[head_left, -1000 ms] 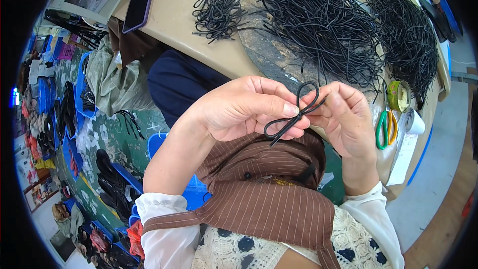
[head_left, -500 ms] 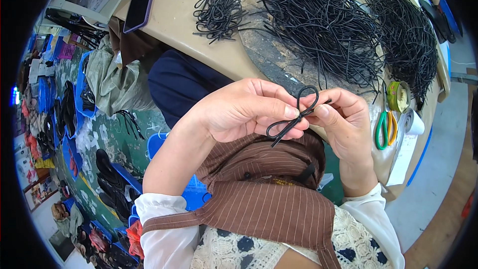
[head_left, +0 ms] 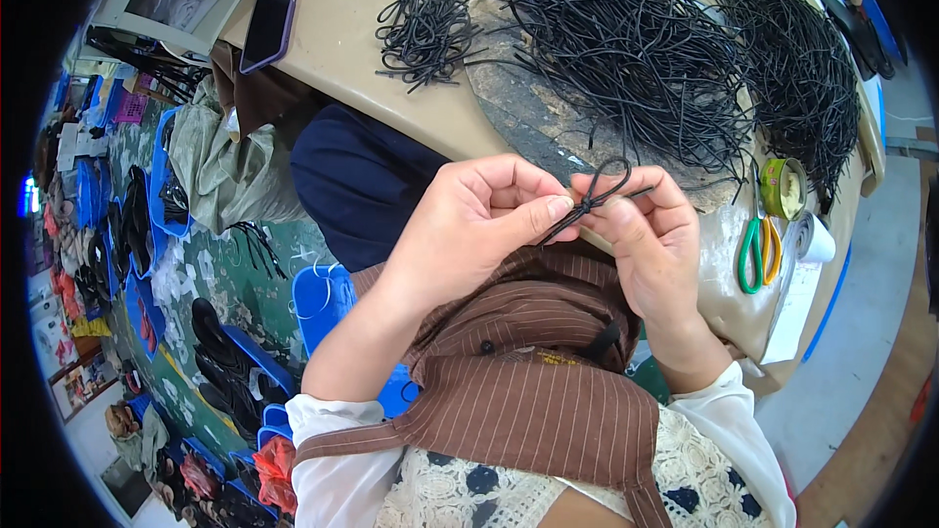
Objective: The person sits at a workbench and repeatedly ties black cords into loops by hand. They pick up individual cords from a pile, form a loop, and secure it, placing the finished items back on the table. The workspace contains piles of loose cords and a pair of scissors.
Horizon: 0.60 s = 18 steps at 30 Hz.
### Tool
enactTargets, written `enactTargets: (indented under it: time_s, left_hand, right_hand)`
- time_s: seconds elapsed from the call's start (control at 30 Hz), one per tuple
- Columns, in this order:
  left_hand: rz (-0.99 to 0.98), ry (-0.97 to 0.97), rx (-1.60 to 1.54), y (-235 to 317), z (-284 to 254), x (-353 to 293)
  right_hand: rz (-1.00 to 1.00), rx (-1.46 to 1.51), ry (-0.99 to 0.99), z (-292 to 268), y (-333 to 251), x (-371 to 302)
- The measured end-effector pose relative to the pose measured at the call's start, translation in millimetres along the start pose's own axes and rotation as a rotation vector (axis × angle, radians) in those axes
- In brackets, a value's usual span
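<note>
Between my two hands is a thin black cord tied into a small bow, one loop standing up and its ends poking out to the sides. My left hand pinches it near the knot with thumb and forefinger. On the other side, my right hand grips the cord with thumb and fingertips. Just beyond my hands a large heap of loose black cords lies on a dark worn board. To its left sits a smaller pile of looped black cords.
Another black cord bundle lies at the right on the tan table. Green-and-orange-handled scissors, an open round tin and a white roll are near the right edge. A phone lies at the left edge.
Both hands have drawn in slightly, the right one moving left. The lower loop seen before no longer shows beneath the fingers, and the knot looks tighter.
</note>
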<state>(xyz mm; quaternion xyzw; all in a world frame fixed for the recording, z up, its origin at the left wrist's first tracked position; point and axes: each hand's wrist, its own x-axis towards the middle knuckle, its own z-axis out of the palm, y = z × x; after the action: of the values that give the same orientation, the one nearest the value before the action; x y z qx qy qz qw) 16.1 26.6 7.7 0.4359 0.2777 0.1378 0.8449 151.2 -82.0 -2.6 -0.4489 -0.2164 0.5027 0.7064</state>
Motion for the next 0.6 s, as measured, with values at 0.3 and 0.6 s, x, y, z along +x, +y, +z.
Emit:
enactTargets:
  time_s: [0.3,0.6]
  left_hand:
    - [0.197,0.147,-0.021,-14,13,-11]
    - [0.227,0.284,0.092,-4,-4,8]
  right_hand:
    - [-0.042,0.006,0.022,10,7,1]
    - [0.005,-0.236,-0.008,-2,-9,13]
